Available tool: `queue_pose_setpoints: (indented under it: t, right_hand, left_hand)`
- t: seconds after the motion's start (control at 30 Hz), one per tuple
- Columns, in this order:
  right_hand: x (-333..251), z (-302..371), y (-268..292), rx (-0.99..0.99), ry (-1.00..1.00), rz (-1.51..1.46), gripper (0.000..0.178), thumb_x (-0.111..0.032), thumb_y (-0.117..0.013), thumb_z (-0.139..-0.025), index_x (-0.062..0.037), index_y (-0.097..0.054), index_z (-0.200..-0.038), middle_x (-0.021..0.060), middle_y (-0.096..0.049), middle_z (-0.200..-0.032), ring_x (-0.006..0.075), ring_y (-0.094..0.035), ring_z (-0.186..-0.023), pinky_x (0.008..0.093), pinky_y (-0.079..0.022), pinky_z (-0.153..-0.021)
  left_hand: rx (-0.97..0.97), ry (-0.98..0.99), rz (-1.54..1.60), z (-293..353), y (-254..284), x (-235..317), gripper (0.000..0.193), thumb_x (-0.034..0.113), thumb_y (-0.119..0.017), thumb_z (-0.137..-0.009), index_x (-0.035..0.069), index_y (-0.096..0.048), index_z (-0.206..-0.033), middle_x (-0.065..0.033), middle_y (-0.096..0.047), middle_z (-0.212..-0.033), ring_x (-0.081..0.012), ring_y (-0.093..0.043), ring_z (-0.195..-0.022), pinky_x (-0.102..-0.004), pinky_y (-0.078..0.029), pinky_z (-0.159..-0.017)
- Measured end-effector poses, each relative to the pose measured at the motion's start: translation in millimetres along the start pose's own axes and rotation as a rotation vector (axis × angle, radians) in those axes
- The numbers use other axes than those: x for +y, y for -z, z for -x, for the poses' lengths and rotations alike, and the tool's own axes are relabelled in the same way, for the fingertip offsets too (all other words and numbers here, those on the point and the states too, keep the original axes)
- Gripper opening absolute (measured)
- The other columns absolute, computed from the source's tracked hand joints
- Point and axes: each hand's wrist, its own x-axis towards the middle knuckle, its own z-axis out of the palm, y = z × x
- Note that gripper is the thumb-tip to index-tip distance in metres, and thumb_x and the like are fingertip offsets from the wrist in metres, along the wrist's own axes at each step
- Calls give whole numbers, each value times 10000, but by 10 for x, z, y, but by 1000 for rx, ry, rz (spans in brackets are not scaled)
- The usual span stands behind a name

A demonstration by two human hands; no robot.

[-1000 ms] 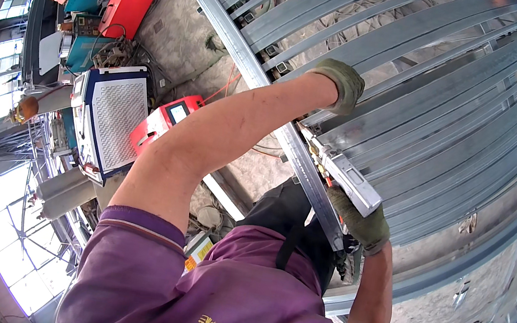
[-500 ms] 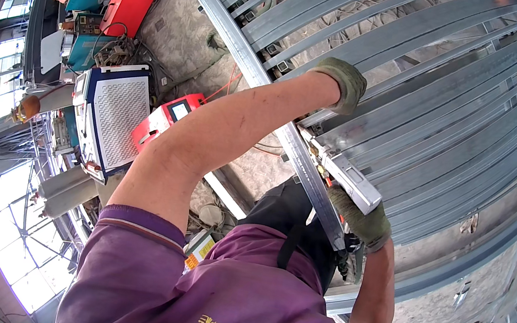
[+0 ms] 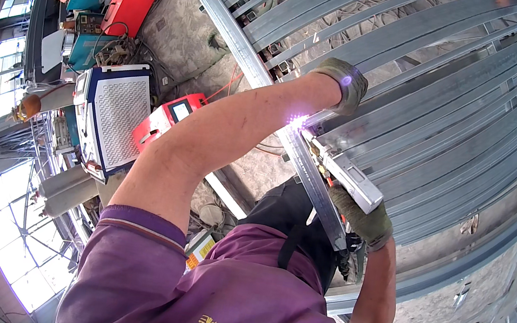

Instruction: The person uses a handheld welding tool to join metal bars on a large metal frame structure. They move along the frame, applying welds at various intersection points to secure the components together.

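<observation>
My right hand (image 3: 365, 220), in a dark green knit glove, is closed around a silver handheld welding gun (image 3: 353, 180). The gun's tip points up and left at a joint on the long galvanized rail (image 3: 310, 176). A bright violet-white weld glow (image 3: 297, 122) burns there and hides the joint itself. Beyond my bare left forearm, my gloved left hand (image 3: 346, 87) curls over a metal slat (image 3: 325, 115) where it meets the rail. Most of its fingertips are hidden beneath the glove's back.
Several parallel galvanized slats (image 3: 431, 141) stretch to the upper right. Left of the rail stand a white-and-blue machine (image 3: 118, 114), a red unit with a screen (image 3: 159, 124) and a red box (image 3: 128, 9). Cables and hoses lie across the concrete floor (image 3: 181, 27).
A bright violet weld glow has appeared at the gun's tip, lighting the joint. Both hands keep nearly the same places.
</observation>
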Motion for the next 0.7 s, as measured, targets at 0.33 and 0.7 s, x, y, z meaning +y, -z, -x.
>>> queue_pose_setpoints:
  t: [0.33,0.7]
  right_hand:
    - [25,24,18,-6,4,12,371,-142,-869,-958,-43,-763,-1299,62,-818,-1151,129,-775,-1024,298,-638,-863]
    - [75,67,29,-8,18,-35,393,-117,-865,-956,-26,-746,-1320,78,-811,-1180,135,-772,-1057,294,-638,-882]
  left_hand:
    - [14,31,3,-21,-21,5,352,219,-668,-905,146,-834,-1207,-125,-811,-1219,-331,-784,-1107,-452,-616,-898]
    - [12,28,17,-34,-36,-8,342,206,-671,-899,137,-836,-1191,-145,-810,-1199,-345,-783,-1087,-457,-612,-882]
